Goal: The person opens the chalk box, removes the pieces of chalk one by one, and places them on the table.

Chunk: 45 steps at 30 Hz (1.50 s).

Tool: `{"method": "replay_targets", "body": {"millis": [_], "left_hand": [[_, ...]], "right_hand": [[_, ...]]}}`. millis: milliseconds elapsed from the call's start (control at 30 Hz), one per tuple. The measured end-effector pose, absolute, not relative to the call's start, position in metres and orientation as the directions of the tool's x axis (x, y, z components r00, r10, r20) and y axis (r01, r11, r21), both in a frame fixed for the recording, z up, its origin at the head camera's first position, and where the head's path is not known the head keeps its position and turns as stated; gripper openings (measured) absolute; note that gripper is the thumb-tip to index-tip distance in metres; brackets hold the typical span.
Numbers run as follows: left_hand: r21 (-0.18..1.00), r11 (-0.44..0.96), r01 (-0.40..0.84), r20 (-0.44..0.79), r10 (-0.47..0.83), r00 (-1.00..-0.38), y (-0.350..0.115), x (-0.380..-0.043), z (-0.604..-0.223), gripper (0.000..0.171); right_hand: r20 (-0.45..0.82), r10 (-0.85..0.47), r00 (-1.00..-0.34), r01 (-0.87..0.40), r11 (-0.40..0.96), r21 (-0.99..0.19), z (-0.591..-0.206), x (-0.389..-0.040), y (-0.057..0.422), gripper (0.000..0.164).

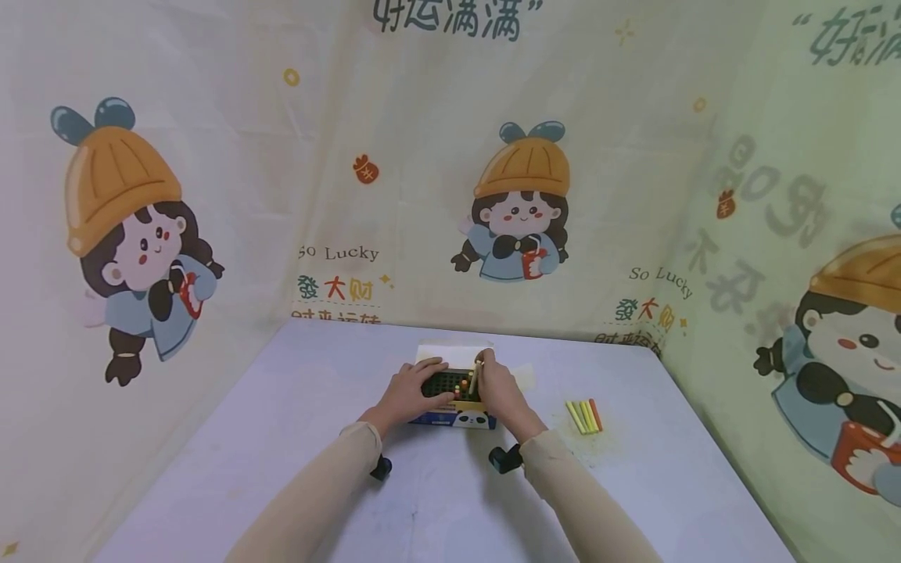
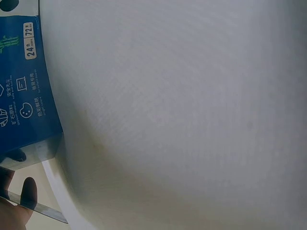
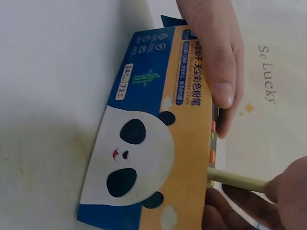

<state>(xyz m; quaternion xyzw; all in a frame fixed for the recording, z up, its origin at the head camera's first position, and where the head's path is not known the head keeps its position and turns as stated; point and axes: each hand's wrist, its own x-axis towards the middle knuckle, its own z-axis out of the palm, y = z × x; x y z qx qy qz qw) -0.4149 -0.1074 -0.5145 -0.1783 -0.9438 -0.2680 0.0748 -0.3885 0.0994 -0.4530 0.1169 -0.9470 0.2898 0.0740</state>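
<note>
A blue and yellow chalk box (image 1: pixel 439 418) with a panda face (image 3: pixel 127 155) lies on the table. Its top shows a dark grid of holes, with a few chalk ends (image 1: pixel 464 385) at the right part. My left hand (image 1: pixel 407 397) holds the box at its left side, thumb along the near edge and fingers across the far side. In my right hand (image 1: pixel 501 392) a pale yellow chalk stick (image 3: pixel 238 181) is pinched, its lower end at the box's top near the right end. The left wrist view has only the box's printed side (image 2: pixel 26 91) and some fingertips (image 2: pixel 29 191).
Several loose yellow, green-yellow and orange-red chalk sticks (image 1: pixel 585 417) lie side by side to the right, with chalk dust around them. A white flap (image 1: pixel 450 349) stands behind the box. Printed cloth walls (image 1: pixel 422 203) enclose the white table (image 1: pixel 310 391).
</note>
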Motion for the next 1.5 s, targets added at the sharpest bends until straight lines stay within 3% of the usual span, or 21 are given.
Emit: {"method": "replay_targets", "body": {"millis": [533,1500], "left_hand": [[0.473,0.781,0.408,0.24,0.331,-0.912,-0.11,-0.414,-0.515,0.079],[0.479,0.776,0.411,0.264,0.319,-0.91,-0.11,-0.418,-0.522,0.079]], "right_hand": [[0.366,-0.055,-0.929,-0.254,0.813,-0.524,-0.436,-0.405,0.141,0.029],[0.308,0.061,-0.949,-0.112,0.85,-0.514,-0.464,-0.409,0.216,0.031]]}}
